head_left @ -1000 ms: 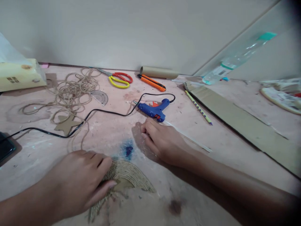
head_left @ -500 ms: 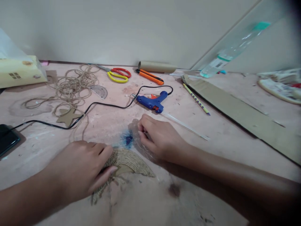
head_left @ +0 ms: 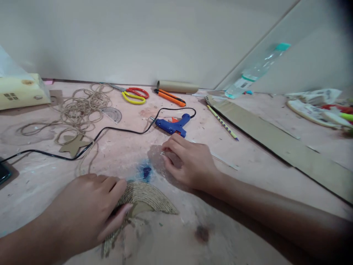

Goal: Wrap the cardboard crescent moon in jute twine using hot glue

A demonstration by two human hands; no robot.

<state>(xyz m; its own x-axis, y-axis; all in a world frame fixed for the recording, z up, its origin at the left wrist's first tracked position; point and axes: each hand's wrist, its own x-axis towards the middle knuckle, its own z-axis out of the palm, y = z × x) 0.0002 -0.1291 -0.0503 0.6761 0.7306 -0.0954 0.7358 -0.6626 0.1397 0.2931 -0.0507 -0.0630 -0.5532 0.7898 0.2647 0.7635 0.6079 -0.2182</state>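
Observation:
My left hand [head_left: 88, 209] lies over a half-round cardboard piece wrapped in twine [head_left: 150, 197], thumb and fingers closed on its left edge. My right hand [head_left: 191, 162] rests on the table just behind it, fingers curled with the tips pinched together at the table surface; what they hold is hidden. A blue glue gun [head_left: 172, 125] with a black cord [head_left: 110, 129] lies just beyond my right hand. A clear glue stick [head_left: 224, 161] sticks out from behind that hand. A blue stain [head_left: 145, 171] marks the table between my hands.
Loose twine [head_left: 79, 106], a cardboard star [head_left: 72, 144], a protractor [head_left: 112, 114], scissors [head_left: 135, 95], an orange knife [head_left: 169, 97], a cardboard tube [head_left: 178, 87], a pencil [head_left: 222, 123], a long cardboard strip [head_left: 275, 147], a water bottle [head_left: 253, 71], and a tissue box [head_left: 22, 92] lie around.
My right hand's fingertips have crept slightly left along the table and curled tighter. My left hand has stayed on the twine-wrapped piece. The view has shifted a little.

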